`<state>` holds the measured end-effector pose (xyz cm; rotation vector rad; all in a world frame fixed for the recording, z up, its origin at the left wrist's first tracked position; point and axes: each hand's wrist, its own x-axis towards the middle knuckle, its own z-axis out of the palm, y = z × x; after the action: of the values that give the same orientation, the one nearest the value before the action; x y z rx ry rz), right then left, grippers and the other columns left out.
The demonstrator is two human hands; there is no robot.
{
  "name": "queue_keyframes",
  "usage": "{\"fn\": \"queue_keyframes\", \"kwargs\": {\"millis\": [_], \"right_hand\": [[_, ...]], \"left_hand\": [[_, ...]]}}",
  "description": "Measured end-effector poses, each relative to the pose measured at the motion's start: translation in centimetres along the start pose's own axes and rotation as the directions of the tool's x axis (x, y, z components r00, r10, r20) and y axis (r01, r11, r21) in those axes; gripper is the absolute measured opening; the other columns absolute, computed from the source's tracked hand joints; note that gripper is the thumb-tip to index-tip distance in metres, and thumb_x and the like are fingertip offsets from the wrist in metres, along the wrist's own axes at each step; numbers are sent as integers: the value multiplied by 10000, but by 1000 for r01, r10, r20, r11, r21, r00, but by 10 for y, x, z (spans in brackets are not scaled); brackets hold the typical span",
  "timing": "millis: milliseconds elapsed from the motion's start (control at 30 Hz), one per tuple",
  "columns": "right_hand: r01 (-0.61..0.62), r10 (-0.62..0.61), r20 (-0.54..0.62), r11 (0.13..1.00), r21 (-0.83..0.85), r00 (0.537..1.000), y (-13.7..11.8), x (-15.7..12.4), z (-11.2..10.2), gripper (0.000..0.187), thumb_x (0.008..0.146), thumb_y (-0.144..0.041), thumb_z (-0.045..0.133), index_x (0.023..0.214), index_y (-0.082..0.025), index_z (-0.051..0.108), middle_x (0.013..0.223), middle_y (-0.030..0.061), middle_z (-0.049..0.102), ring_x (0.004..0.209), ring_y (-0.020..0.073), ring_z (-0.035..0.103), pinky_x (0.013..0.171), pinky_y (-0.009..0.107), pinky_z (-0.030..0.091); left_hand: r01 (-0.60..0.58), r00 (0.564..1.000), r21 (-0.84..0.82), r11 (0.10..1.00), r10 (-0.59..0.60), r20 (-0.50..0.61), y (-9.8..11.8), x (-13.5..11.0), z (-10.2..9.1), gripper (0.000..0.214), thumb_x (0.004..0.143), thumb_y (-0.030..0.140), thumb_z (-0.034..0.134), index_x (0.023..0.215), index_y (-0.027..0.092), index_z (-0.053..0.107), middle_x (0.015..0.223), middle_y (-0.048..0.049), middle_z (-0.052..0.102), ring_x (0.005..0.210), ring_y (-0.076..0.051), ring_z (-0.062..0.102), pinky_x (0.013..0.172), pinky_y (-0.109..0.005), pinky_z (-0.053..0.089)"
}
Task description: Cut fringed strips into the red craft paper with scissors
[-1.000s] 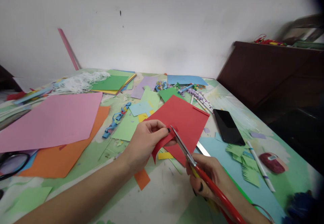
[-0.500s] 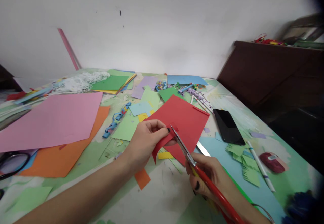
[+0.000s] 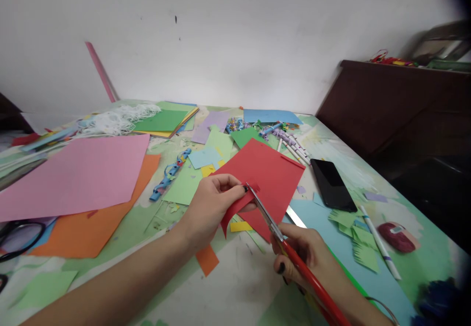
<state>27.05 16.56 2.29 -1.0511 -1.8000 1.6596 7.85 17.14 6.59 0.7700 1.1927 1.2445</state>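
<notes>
The left hand (image 3: pixel 213 203) pinches the near left edge of the red paper (image 3: pixel 272 171) between thumb and fingers, and it holds this sheet a little above the table (image 3: pixel 239 286). The right hand (image 3: pixel 305 259) is closed around the red handles of the scissors (image 3: pixel 263 210). The blades point to the far left, and their tip touches the paper just beside the left thumb. The blades look almost together. A narrow red strip hangs down from the sheet under the left hand.

The red paper is in the middle of the scene, over small green and yellow pieces. On the left lies a pink sheet (image 3: pixel 81 174) on top of an orange sheet (image 3: pixel 95 228). On the right of the red paper lies a black phone (image 3: pixel 332 183), and nearer there is a blue sheet (image 3: pixel 371 282) with a white pen (image 3: pixel 379 242) beside it.
</notes>
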Motion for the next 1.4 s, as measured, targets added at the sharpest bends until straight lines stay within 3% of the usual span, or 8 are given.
{"fn": "queue_keyframes", "kwargs": {"millis": [300,467,667,1000,1267,1400], "right_hand": [[1,-2,-17,999,-45,1000,2,0,-1,387,719,-463,709,650,-185,448,570,-61,301,499,84,249,425,222,184],[-9,9,-2,1000,-4,1000,1,1,-1,413,706,-500,706,655,-180,450,551,-68,299,486,79,244,412,215,182],[26,-27,3,999,43,1000,2,0,-1,464,702,-564,696,656,-179,440,541,-68,324,457,70,281,393,202,201],[72,-74,48,996,45,996,-6,-3,3,382,721,-470,713,672,-167,485,489,-71,393,372,47,313,344,168,254],[81,-88,112,994,71,990,-4,-8,11,337,709,-409,750,704,-168,514,517,-70,411,389,52,361,344,146,283],[95,-101,135,994,46,986,-7,-10,14,337,736,-445,719,726,-164,532,520,-67,412,402,58,371,353,149,288]], "left_hand": [[12,1000,9,1000,-12,-9,0,0,0,154,744,181,657,618,139,579,623,-6,635,657,-144,691,624,-194,549],[1,1000,1,1000,-1,-3,1,-1,0,161,753,176,647,617,136,571,617,-4,636,653,-141,685,666,-225,553],[-36,995,38,999,32,92,0,-1,-6,132,767,207,634,661,135,603,646,-18,651,665,-147,665,728,-297,551],[-48,983,38,998,40,181,-10,-17,-20,125,773,252,675,816,145,625,834,-59,713,802,-209,700,817,-361,531],[-125,992,0,992,125,18,-19,-32,-31,183,711,281,744,748,138,636,827,-68,737,823,-223,708,802,-318,524],[-142,989,-24,990,142,29,-20,-33,-35,160,702,248,746,732,138,633,800,-57,737,783,-211,710,779,-313,529]]}}
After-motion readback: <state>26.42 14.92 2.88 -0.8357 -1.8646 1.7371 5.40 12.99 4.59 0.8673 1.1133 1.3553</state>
